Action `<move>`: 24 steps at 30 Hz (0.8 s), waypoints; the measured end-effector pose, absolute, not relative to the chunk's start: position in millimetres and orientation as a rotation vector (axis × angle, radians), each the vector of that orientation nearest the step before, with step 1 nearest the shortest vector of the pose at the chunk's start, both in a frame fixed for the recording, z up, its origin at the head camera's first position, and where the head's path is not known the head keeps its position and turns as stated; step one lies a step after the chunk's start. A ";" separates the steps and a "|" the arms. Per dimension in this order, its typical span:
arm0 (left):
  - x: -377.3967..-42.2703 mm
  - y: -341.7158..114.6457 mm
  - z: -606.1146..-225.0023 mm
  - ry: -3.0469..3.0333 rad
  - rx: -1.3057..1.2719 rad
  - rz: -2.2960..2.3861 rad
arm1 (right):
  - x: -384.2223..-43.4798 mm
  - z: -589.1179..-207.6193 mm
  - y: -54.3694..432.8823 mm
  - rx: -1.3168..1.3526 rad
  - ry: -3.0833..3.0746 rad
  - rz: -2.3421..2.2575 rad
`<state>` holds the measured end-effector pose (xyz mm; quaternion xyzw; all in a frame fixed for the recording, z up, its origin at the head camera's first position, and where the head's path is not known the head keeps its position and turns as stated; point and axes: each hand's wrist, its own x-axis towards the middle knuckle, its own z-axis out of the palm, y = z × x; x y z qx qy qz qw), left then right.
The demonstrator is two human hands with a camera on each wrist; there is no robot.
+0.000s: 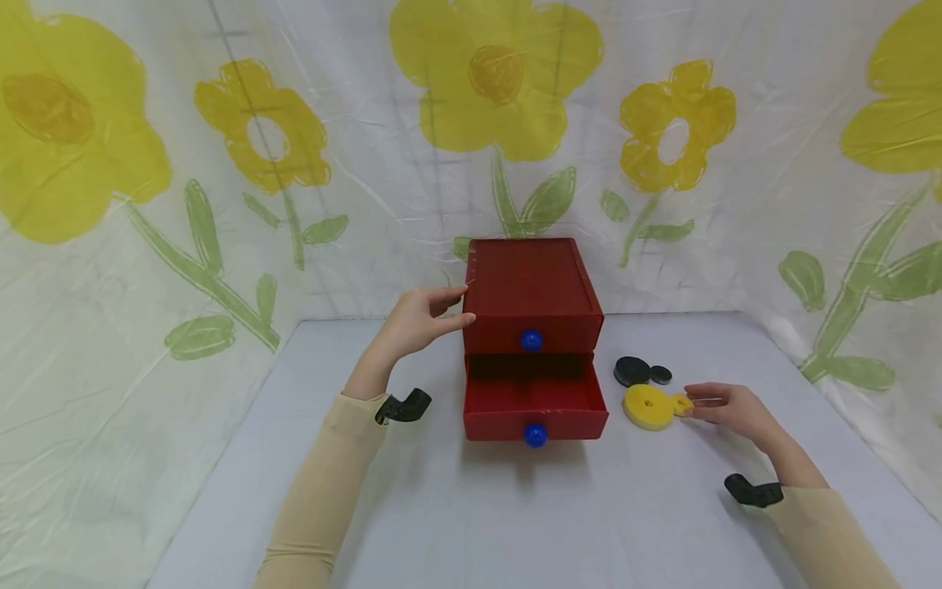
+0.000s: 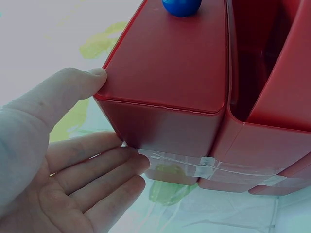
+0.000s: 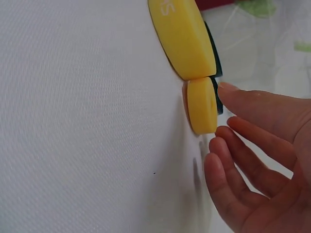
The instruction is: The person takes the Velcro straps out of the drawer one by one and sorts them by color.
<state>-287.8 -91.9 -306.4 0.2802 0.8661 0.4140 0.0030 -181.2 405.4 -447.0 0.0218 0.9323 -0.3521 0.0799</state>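
Note:
A red two-drawer box stands at the back of the table. Its lower drawer is pulled out; the upper one is closed. My left hand is at the box's left side, fingers nearly straight, and in the left wrist view the thumb touches the front edge by the upper drawer. To the right lie a large yellow disc and a small yellow disc against it. My right hand is beside the small disc, fingers loosely bent; whether they touch it I cannot tell.
Behind the yellow discs lie a large black disc and a small black disc. Blue knobs stick out from the drawer fronts. A flower-printed sheet hangs round the white table.

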 end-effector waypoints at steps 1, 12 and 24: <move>-287.9 -91.8 -306.2 2.715 0.879 1.298 | -180.2 -445.9 405.0 0.063 2.792 -1.057; -287.2 -91.4 -305.3 2.726 0.898 1.285 | -174.5 -434.4 395.8 0.070 2.829 -1.090; -286.0 -91.7 -305.0 2.726 0.894 1.279 | -157.8 -403.7 367.3 -0.091 2.940 -1.129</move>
